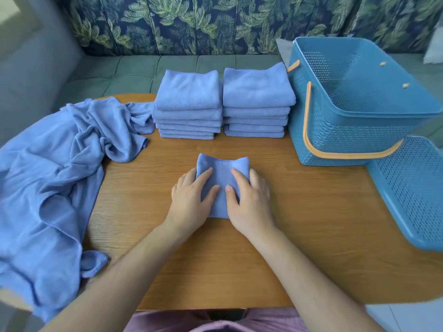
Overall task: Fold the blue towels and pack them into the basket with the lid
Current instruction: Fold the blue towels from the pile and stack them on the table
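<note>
- folded towel (223,180) under fingers (205,174), on surface (299,212)
- left stack (189,104), right stack (256,97): beyond fingers
- loose towels (48,176): left of fingers
- basket (347,130): right, beyond; lid (412,188) nearer

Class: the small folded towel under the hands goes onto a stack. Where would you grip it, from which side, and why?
Probably pinch the folded towel at its side edges, left hand from the left, right hand from the right, thumbs on top, fingers beneath. It lies flat, and its hemmed far edge flares loose at both corners, so side grips clamp all layers.
</note>
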Demonstrator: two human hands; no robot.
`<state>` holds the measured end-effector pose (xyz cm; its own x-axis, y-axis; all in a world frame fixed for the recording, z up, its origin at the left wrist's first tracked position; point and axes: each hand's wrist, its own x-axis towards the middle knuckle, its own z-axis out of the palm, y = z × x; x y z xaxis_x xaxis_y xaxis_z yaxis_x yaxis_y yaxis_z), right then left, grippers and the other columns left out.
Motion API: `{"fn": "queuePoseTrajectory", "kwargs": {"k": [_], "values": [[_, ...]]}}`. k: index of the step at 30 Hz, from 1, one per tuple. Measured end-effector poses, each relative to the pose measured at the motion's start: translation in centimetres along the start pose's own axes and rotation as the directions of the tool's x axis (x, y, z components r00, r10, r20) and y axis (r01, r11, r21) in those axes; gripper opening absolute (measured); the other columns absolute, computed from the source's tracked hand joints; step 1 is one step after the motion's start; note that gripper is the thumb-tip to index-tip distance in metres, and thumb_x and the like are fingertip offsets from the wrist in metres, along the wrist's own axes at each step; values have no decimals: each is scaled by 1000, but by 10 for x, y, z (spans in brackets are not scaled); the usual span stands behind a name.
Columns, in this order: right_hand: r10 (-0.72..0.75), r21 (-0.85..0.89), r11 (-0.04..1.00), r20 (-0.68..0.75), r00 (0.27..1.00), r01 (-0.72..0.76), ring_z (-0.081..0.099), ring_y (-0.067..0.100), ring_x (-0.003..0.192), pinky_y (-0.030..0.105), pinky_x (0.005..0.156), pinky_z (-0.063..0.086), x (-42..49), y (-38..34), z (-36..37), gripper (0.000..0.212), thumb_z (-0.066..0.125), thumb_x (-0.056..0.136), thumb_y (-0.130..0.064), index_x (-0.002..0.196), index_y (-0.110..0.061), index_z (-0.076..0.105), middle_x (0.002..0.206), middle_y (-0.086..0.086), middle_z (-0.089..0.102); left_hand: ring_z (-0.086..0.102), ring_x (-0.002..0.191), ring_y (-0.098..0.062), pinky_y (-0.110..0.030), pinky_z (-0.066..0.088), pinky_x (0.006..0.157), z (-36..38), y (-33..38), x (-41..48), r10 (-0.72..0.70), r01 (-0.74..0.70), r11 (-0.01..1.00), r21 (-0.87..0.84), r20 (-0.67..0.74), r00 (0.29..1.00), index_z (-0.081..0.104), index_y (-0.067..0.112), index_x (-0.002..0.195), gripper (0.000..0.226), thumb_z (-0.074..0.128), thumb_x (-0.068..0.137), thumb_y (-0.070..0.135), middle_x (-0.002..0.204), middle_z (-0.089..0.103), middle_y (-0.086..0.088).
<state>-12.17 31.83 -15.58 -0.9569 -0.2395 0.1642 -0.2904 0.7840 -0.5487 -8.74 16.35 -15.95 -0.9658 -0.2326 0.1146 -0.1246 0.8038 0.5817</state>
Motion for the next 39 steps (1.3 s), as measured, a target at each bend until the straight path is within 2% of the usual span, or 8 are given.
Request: {"fn": "queuePoseTrajectory", "kwargs": {"k": [4,11,20,25,29,31,34,39], "values": [[1,286,958,-4,1000,0,46,17,131,27,103,42,0,-12,-18,51,55,96,-13,146,-19,51,149,-1,37,40,133,2,-13,33,108,-18,10,-4,62,-76,960,-270,-61,996,47,20,147,50,61,99,20,146,41,10],[-126,272,955,22,992,116,52,20,124,31,101,43,79,-71,-74,54,53,96,-18,149,-21,44,155,-2,26,42,115,15,1,30,89,-98,30,61,32,-88,934,-347,-164,986,50,27,143,48,62,97,21,132,47,12],[-121,91,990,145,982,108,53,31,122,35,93,46,235,-132,-74,52,51,96,-18,147,-10,43,148,10,31,45,134,-17,-13,27,98,-158,17,217,-48,19,976,-216,-132,990,51,15,144,51,64,95,17,146,49,-4],[-15,-197,977,295,955,76,38,37,128,38,98,38,252,-116,-37,26,47,97,-28,116,-11,55,147,18,28,41,135,-26,-27,35,102,-127,-10,241,-175,177,984,-28,64,983,49,26,145,48,57,98,34,155,32,-11],[-282,-328,907,-5,960,264,7,32,153,44,121,20,265,-123,-40,48,51,95,-29,140,-12,50,168,12,-3,17,150,-25,-43,19,118,-128,3,249,87,-31,955,295,-179,980,46,29,145,47,50,99,32,166,14,-1],[-301,-344,888,71,951,306,-1,28,156,44,125,6,273,-123,-34,57,40,102,-31,156,-16,30,169,9,0,12,154,-22,-43,12,121,-123,4,257,169,-127,935,330,-103,980,38,28,151,48,40,103,34,167,15,1],[-107,-394,888,324,940,236,-6,27,156,44,126,-2,271,-110,-4,57,15,107,-38,162,-25,6,170,6,0,8,154,-23,-47,7,125,-101,-16,256,60,-81,968,237,96,994,27,27,157,51,26,107,37,167,15,-1],[-74,-453,865,312,947,217,-6,26,156,47,125,-4,267,-107,5,57,10,107,-40,162,-27,6,170,4,0,7,155,-20,-47,4,124,-93,-23,251,16,-36,970,238,87,996,25,32,157,52,20,106,40,168,11,4]]}}
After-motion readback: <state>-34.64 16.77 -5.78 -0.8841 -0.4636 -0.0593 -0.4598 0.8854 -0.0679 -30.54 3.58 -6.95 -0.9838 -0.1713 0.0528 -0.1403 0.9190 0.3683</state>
